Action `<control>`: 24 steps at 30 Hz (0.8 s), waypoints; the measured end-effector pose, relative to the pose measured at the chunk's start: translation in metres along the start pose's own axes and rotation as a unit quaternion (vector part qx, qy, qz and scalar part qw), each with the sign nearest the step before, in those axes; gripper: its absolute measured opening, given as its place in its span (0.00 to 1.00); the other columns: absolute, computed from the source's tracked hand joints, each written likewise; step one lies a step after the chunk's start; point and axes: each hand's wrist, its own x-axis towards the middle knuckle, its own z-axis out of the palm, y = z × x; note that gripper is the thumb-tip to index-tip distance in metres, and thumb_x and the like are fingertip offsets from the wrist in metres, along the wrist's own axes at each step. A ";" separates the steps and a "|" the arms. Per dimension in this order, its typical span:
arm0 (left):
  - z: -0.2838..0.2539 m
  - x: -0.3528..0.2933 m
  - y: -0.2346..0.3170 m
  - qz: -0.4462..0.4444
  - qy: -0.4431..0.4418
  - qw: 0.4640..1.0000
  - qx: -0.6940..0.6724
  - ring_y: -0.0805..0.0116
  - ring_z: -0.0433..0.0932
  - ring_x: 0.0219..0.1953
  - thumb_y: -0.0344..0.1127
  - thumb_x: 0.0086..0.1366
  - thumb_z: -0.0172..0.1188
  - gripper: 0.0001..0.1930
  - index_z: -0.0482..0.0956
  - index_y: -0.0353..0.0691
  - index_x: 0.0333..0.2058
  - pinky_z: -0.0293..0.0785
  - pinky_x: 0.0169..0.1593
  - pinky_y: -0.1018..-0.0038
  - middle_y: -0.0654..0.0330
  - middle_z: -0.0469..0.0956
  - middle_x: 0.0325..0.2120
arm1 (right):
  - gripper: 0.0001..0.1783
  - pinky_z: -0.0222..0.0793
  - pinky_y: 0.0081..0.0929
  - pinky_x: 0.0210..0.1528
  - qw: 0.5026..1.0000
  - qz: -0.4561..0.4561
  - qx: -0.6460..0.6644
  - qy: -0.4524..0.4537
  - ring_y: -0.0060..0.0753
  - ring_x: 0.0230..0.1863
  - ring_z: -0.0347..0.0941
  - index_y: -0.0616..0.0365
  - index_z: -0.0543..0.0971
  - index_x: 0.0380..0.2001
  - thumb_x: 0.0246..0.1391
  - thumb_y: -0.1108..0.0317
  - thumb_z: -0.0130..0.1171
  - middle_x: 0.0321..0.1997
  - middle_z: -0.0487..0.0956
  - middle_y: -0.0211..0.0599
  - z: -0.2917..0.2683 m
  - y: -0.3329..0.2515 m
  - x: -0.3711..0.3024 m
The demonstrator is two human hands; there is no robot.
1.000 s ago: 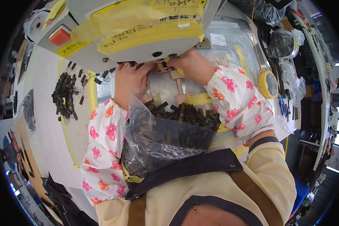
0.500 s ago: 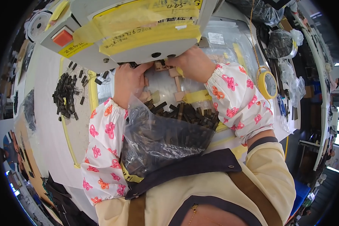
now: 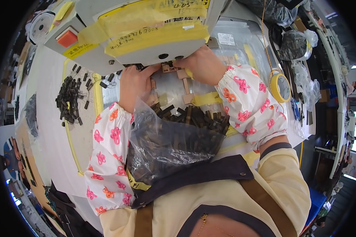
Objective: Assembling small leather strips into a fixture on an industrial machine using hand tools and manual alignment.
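Observation:
My left hand [image 3: 135,83] reaches under the front of a grey machine [image 3: 150,55], a finger extended to a small tan fixture block [image 3: 168,68]. From the other side, my right hand [image 3: 203,66] bends its fingers in by the same block. The machine's lower edge covers most fingertips, and whatever they pinch cannot be made out. Close below my hands, a clear plastic bag [image 3: 174,148] full of small black oblong parts lies open, with loose parts [image 3: 190,114] at its mouth. Its upper edge rests by my left wrist.
At the left lies a heap of black parts with thin wires [image 3: 69,100]. The machine carries a red button [image 3: 66,38]. A yellow tape roll [image 3: 281,87] hangs on a cord at the right. Tan pieces [image 3: 186,87] and yellow tape [image 3: 206,99] lie on the metal plate.
My right hand has shifted very slightly to the left at the block. The left hand stays almost in place, and the bag is nearly unchanged.

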 end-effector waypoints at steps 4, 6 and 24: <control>-0.002 -0.001 -0.003 -0.019 -0.027 0.999 -0.015 0.52 0.71 0.28 0.25 0.45 0.51 0.19 0.80 0.49 0.37 0.67 0.35 0.63 0.53 0.76 0.23 | 0.12 0.58 0.26 0.44 1.000 -0.015 0.009 0.015 0.25 0.40 0.70 0.39 0.83 0.29 0.40 0.68 0.55 0.31 0.76 0.19 0.004 0.003 0.005; -0.003 -0.002 0.000 0.010 0.000 1.000 -0.016 0.52 0.71 0.28 0.25 0.45 0.51 0.19 0.80 0.48 0.37 0.66 0.36 0.63 0.52 0.76 0.24 | 0.12 0.58 0.26 0.44 1.000 -0.020 0.016 0.002 0.25 0.40 0.69 0.39 0.83 0.29 0.40 0.68 0.55 0.32 0.76 0.19 0.002 0.002 0.002; -0.055 -0.043 -0.034 -0.069 -0.005 0.997 0.041 0.53 0.69 0.34 0.20 0.52 0.50 0.15 0.74 0.39 0.40 0.63 0.38 0.64 0.55 0.72 0.30 | 0.07 0.66 0.33 0.35 0.954 -0.056 0.296 -0.003 0.40 0.34 0.70 0.56 0.75 0.25 0.38 0.71 0.62 0.32 0.75 0.32 -0.030 -0.042 -0.016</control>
